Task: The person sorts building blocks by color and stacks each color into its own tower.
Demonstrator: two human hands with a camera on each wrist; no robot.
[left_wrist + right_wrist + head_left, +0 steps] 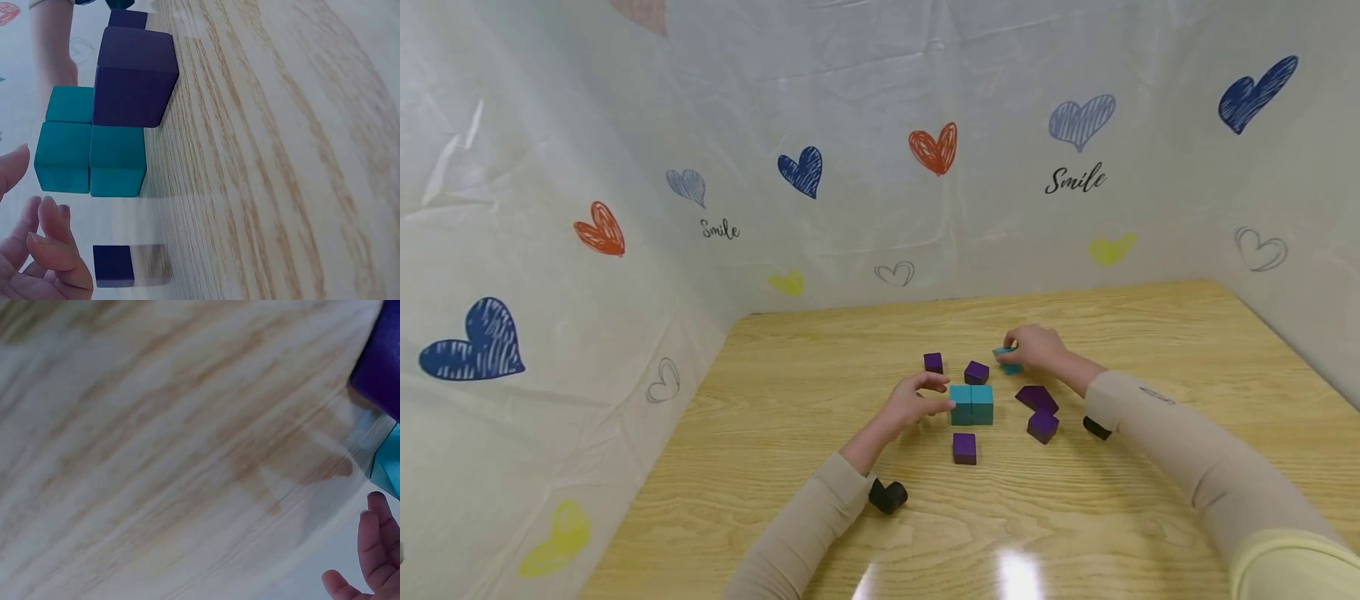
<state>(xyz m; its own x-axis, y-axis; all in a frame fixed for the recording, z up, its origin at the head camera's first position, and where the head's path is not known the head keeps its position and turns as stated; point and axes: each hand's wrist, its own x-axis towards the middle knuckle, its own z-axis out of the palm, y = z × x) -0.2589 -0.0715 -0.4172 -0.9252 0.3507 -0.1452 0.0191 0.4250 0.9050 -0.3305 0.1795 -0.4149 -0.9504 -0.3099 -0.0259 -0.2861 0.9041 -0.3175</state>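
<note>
Two teal blocks (972, 404) stand side by side on the wooden table (820, 392). My left hand (934, 396) sits at their left side, fingers loosely curled and holding nothing. In the left wrist view its fingers (50, 250) hover close to the teal blocks (94, 156), with a purple block (134, 78) beside them. My right hand (1028, 348) grips a third teal block (1007, 361) low over the table, behind the pair. In the right wrist view, the fingertips (374, 550) show below a teal edge (389, 464).
Several purple blocks lie around the pair: two behind (933, 362) (976, 372), two to the right (1036, 397) (1042, 426), one in front (964, 447). A plastic sheet with printed hearts (932, 150) walls the table at back and sides.
</note>
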